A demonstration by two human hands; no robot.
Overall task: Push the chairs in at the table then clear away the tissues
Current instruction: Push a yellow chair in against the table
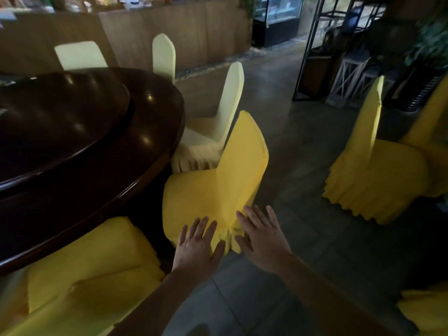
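Observation:
A large round dark wooden table (145, 151) with a raised turntable fills the left. A yellow-covered chair (208, 195) stands at its near right edge, seat toward the table. My left hand (197, 241) lies flat on the near corner of that seat, fingers spread. My right hand (261, 231) is spread open against the chair's side by the backrest base. Another yellow chair (92, 270) sits tucked at the table's near edge. A pale cream chair (218, 132) stands beyond the yellow one. No tissues are visible.
Two more pale chairs (164, 57) stand at the table's far side. Yellow chairs (373, 170) of another setting stand at right, one more at the lower right corner (426, 309). A black metal shelf (322, 49) and wooden counter are behind. Grey floor lies between.

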